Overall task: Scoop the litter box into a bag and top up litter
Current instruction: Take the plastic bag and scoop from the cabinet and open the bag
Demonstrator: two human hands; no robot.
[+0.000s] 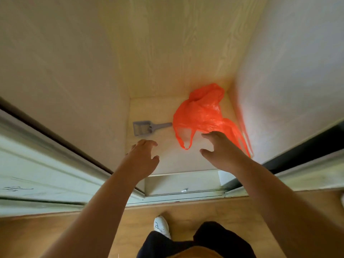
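Note:
An orange plastic bag [202, 114] lies crumpled on a pale wooden shelf [167, 161] inside a cabinet, toward its right side. A grey slotted litter scoop [144, 127] lies flat to the left of the bag, its handle pointing at the bag. My right hand [221, 148] reaches in with spread fingers, fingertips at the bag's near edge, holding nothing. My left hand [144, 155] hovers over the shelf front, below the scoop, fingers loosely bent and empty. No litter box is in view.
The cabinet has pale wood-grain walls left, back and right. Sliding door frames [55, 164] flank the opening, with a track [186, 194] at the bottom. Below is a wooden floor with my white shoe [162, 226] and dark trousers.

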